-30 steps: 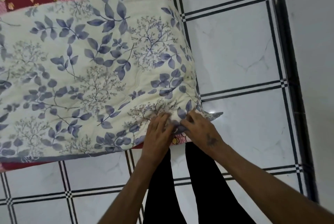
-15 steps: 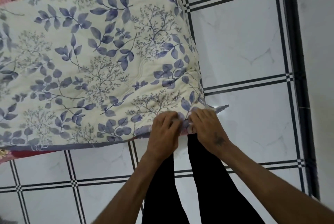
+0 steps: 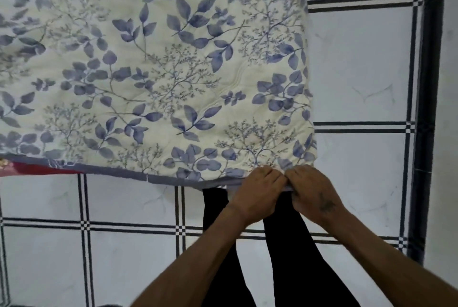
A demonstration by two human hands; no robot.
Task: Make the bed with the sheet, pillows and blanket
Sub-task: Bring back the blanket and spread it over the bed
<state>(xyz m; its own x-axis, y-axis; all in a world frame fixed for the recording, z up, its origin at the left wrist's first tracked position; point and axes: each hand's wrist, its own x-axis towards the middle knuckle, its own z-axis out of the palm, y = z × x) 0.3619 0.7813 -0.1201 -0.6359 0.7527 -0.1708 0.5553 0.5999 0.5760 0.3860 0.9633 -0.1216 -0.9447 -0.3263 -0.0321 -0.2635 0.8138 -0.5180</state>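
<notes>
Cream quilted blanket [image 3: 153, 71], printed with blue leaves, gripped at its near right corner by both hands.

From my remote seat I see the blanket spread flat over the bed, filling the upper left of the view, its grey-bound near edge running along the bottom and its right edge hanging beside the floor [image 3: 359, 71] of white tiles with dark double lines. My left hand [image 3: 257, 192] and right hand [image 3: 314, 192] sit side by side, knuckles touching, each with fingers curled over the hem at that corner and clenched on the fabric. A strip of red sheet [image 3: 37, 168] peeks out under the blanket's edge at far left. Black trouser legs [image 3: 292, 257] stand below the hands, just beside the bed. A dark band [image 3: 426, 133] runs down the floor's right side.
</notes>
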